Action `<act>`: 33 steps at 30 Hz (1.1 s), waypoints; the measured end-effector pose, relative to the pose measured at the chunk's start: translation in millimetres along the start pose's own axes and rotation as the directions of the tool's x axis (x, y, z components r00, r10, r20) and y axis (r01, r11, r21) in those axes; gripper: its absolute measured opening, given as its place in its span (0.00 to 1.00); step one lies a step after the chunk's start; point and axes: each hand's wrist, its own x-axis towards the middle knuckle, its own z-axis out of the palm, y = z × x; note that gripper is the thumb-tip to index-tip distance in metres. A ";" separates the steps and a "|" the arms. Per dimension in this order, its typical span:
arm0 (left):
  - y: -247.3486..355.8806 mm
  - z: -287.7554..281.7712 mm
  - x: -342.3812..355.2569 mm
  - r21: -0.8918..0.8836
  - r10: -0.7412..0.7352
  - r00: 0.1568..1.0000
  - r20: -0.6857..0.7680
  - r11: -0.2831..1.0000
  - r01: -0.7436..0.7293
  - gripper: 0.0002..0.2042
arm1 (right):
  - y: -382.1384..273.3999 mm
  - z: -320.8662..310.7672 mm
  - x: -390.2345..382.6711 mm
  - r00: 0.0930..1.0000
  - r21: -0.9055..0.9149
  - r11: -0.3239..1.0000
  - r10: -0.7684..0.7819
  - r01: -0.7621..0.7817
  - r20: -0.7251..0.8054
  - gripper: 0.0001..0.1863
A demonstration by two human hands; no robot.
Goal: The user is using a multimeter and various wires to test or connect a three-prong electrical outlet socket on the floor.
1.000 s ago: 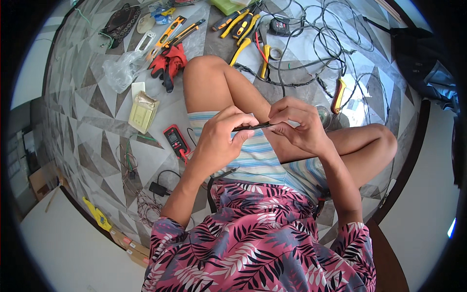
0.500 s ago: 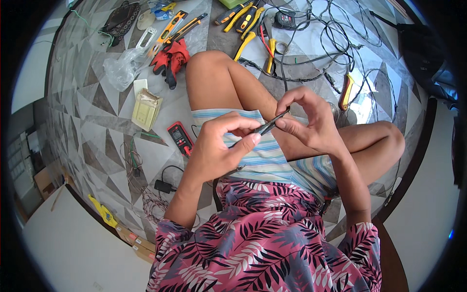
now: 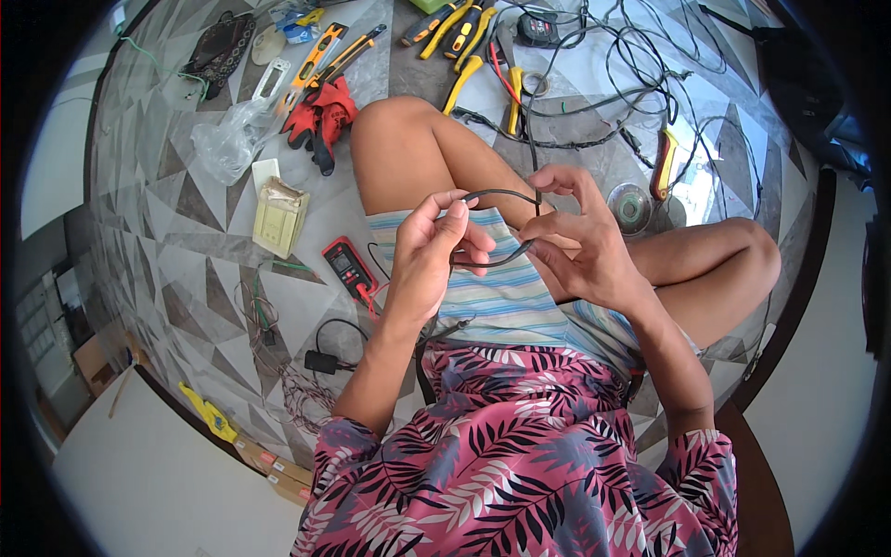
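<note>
Above my lap, a thin black cable bends into an open loop between my two hands. My left hand pinches one side of the loop between thumb and fingers. On the other side my right hand has the cable between thumb and fingers, with the index finger raised beside the upright stretch. From there the cable runs away from me toward a tangle of black cables on the floor. A loose cable end lies over my shorts below the left hand.
Left of my leg are a red multimeter, a pale yellow box, red-black gloves and a plastic bag. Yellow-handled pliers and a tape measure lie ahead. A yellow-red handled tool and a round spool sit right.
My hands have moved apart, from close together on a short piece of cable to holding a wide loop. The left hand has turned upward.
</note>
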 end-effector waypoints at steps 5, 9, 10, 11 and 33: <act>-7.0 3.7 -0.4 -0.005 0.063 0.998 0.021 0.998 -0.063 0.16 | -3.1 8.0 -8.7 0.988 0.042 0.992 0.121 -0.118 -0.096 0.16; -7.4 13.4 -5.8 0.052 0.182 0.983 -0.001 0.982 -0.182 0.16 | -3.3 21.6 -23.7 0.888 0.315 0.880 0.424 -0.356 -0.180 0.11; -8.4 15.0 -7.5 0.093 0.228 0.973 -0.015 0.970 -0.226 0.15 | -5.2 24.7 -24.4 0.784 0.560 0.677 0.616 -0.478 -0.075 0.09; -10.4 16.2 -8.7 0.092 0.227 0.974 -0.015 0.970 -0.225 0.15 | -7.5 24.1 -24.0 0.784 0.559 0.677 0.617 -0.479 -0.075 0.09; -14.9 15.2 -16.8 0.135 0.248 0.969 -0.024 0.961 -0.242 0.17 | -4.8 36.6 -38.3 0.827 0.916 0.132 0.492 -0.378 0.271 0.06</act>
